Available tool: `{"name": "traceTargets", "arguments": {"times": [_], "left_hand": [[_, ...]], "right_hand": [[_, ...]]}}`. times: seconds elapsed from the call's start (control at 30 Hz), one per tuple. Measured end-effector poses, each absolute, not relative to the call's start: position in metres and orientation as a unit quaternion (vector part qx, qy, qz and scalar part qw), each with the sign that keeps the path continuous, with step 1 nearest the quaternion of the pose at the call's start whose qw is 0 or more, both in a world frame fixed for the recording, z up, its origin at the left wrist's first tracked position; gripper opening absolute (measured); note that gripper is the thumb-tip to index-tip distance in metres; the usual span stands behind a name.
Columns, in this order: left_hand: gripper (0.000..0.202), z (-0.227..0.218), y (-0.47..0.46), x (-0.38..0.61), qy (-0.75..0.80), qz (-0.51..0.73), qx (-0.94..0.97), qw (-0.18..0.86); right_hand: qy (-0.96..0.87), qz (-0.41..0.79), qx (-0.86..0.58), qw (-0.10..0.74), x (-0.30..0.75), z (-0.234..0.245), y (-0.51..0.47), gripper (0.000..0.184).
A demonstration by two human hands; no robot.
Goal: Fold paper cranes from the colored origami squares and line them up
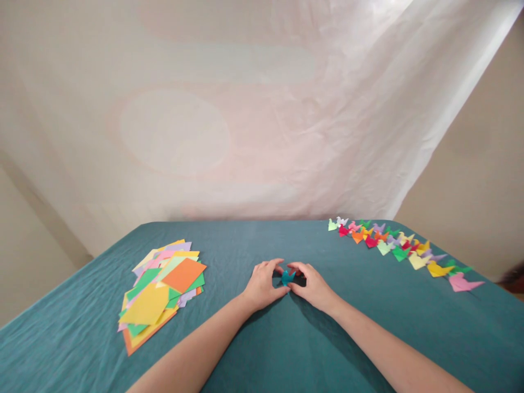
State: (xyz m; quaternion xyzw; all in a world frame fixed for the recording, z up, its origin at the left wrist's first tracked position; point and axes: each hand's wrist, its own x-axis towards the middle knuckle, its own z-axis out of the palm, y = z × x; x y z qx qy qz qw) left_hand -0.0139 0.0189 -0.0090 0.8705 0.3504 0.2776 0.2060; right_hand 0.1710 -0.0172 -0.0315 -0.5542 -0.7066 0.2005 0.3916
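Observation:
A small teal folded paper figure [287,277] sits between my two hands near the middle of the teal-covered table [360,327]. My left hand [263,285] curls round its left side, fingers pinching it. My right hand [311,285] grips its right side with bent fingers. Both forearms reach in from the bottom edge. The paper blends with the cloth, and its lower part is hidden by my fingers.
A loose pile of coloured square papers [161,286], orange and yellow on top, lies to the left. A row of several folded paper cranes [403,248] in many colours runs along the far right. A pale sheet [229,120] hangs behind the table.

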Motion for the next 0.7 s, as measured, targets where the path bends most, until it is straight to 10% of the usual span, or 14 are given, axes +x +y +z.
{"name": "traceTargets", "arguments": {"times": [0.7], "left_hand": [[0.087, -0.0055, 0.0197, -0.0179, 0.336, 0.285, 0.863, 0.249]], "right_hand": [[-0.691, 0.234, -0.541, 0.418, 0.1730, -0.0363, -0.0178, 0.057]]}}
